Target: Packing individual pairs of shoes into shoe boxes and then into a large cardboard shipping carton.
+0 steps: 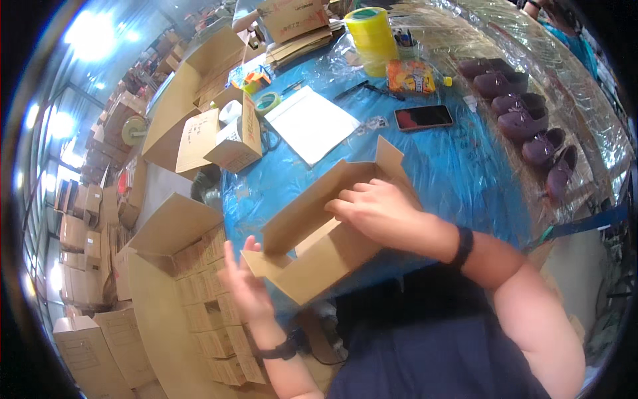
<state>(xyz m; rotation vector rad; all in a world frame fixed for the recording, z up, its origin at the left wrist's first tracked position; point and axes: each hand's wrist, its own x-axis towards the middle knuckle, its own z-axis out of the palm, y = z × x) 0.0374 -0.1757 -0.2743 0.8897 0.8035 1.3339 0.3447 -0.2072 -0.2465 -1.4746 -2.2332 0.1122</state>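
Nearest the camera, a dark blue shirt front fills the lower right, and both forearms rise out of it toward a brown corrugated cardboard box [325,226] held at the near edge of the desk [465,173], which is wrapped in blue plastic film. The right hand [379,209] lies spread over the box's open top with its fingers curled on the far wall, pressing it. The left hand [246,279] is open, fingers fanned, against the near left flap, which juts out flat and unfolded. Judging by this, the box is partly formed: its long walls stand, but the near flaps are not tucked and nothing seals it.

Farther off on the desk lie a white paper sheet [311,123], a black smartphone [423,118], a tall stack of yellow tape rolls [372,36] and an orange snack packet [410,76]. Along the right edge sits a row of dark purple clog shoes [525,120]. To the far left stands a small open carton [232,133], with stacked cartons [212,319] on the floor below at the left.
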